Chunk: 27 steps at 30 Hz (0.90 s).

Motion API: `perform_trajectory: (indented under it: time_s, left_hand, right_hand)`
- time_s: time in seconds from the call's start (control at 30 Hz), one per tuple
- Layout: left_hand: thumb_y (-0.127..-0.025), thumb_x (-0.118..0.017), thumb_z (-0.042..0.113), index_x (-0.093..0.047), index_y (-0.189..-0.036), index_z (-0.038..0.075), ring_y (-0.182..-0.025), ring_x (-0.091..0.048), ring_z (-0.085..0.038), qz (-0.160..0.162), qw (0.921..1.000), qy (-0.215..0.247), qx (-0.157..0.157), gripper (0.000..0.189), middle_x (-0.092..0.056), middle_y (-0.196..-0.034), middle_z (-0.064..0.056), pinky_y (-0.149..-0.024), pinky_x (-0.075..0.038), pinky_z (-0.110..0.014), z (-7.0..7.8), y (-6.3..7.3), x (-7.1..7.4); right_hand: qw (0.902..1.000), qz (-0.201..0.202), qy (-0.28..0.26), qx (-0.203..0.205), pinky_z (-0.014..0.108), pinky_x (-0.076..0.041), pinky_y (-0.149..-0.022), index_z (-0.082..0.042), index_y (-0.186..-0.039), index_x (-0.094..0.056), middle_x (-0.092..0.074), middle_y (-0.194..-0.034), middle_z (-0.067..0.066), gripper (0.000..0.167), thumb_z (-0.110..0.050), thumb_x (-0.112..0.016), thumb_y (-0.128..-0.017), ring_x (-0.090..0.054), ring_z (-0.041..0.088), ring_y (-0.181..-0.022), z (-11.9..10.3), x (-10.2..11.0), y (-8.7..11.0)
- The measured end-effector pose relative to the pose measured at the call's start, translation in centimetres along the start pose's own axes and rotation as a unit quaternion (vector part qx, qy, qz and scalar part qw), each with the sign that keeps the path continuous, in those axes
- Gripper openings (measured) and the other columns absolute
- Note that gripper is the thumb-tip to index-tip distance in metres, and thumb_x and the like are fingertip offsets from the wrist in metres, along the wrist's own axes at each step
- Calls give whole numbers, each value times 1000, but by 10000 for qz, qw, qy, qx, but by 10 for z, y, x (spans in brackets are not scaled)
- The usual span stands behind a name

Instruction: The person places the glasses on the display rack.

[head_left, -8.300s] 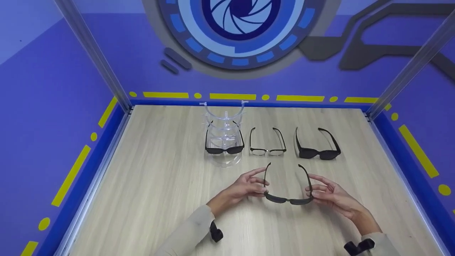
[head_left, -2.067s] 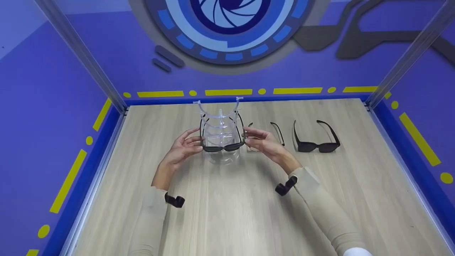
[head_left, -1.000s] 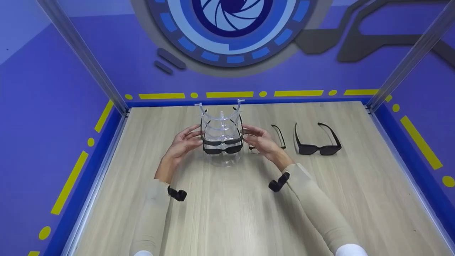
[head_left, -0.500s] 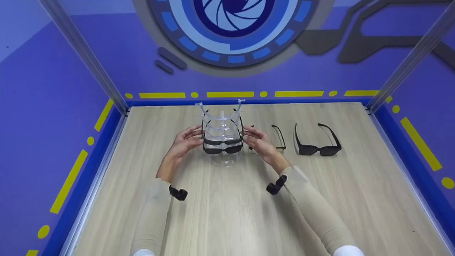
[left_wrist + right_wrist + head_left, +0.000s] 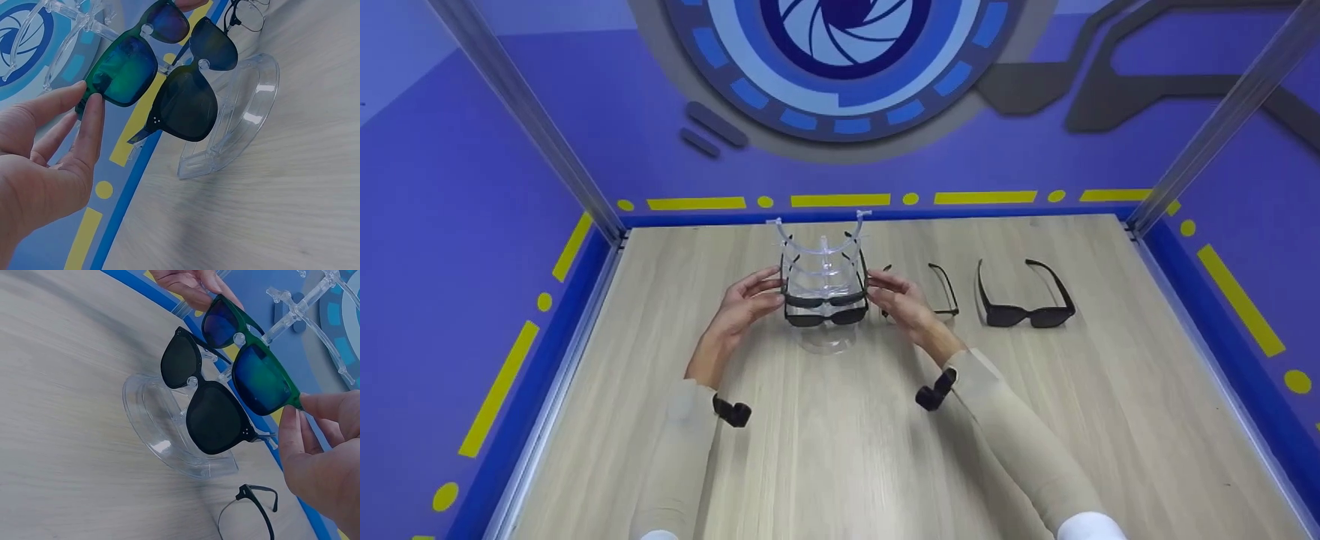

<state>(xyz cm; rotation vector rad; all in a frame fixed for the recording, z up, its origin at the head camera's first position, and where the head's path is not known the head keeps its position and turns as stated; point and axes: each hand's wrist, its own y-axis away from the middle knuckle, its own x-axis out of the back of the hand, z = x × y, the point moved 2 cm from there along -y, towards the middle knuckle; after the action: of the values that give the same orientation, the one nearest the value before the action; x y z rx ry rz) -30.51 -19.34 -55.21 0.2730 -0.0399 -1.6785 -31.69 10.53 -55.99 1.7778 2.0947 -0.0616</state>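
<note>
Sunglasses with blue-green lenses [image 5: 257, 374] are held near the centre of the head view, their two outer ends pinched in the grip of the left hand [image 5: 744, 302] and of the right hand [image 5: 906, 304], at the clear stand [image 5: 825, 279]. Just below them, black sunglasses [image 5: 211, 408] are borne on the stand; whether the upper pair is fully seated cannot be told. Farther right on the tabletop [image 5: 825, 442], thin-framed glasses [image 5: 950, 289], partly covered by the right hand, and dark broad-armed sunglasses [image 5: 1011, 316] are seen.
</note>
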Motion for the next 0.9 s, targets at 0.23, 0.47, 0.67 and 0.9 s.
perform_trajectory:
  time_s: [0.23, 0.47, 0.67, 0.9]
  left_hand:
    - [-91, -71, -4, -54, -146, 7, -107, -68, -10, 35, 10000, 2, 18, 59, -67, -128, -6, -96, -58, -25, 1, 0, -1]
    - [-90, -72, -5, -53, -147, 7, -104, -68, -9, 54, 9999, 61, 107, 61, -68, -122, -3, -94, -59, -24, -1, 2, 1]
    - [-90, -73, -4, -55, -146, 7, -102, -69, -9, 79, 9998, 93, 168, 60, -68, -124, -5, -93, -59, -25, -1, 3, 1]
    - [-92, -70, -3, -54, -146, 7, -104, -70, -11, 110, 9997, 166, 127, 57, -66, -132, -11, -95, -59, -27, -2, 9, 5]
  right_hand:
    - [10000, 15, 39, -5, 27, -53, -107, 8, -146, -47, -67, -122, 6, 47, 7, -55, -99, -67, 8, -103, -2, -1, 0]
    - [10000, -6, 40, 2, 27, -54, -106, 9, -144, -49, -67, -127, 11, 47, 8, -57, -98, -69, 7, -101, -1, -1, 3]
    - [10000, -33, 88, 26, 30, -53, -108, 10, -145, -48, -64, -134, 17, 47, 8, -56, -98, -69, 7, -100, 0, 0, 3]
    - [9996, -193, 198, 3, 32, -55, -106, 11, -147, -44, -63, -135, 20, 48, 9, -51, -100, -69, 9, -103, -3, 7, 3]
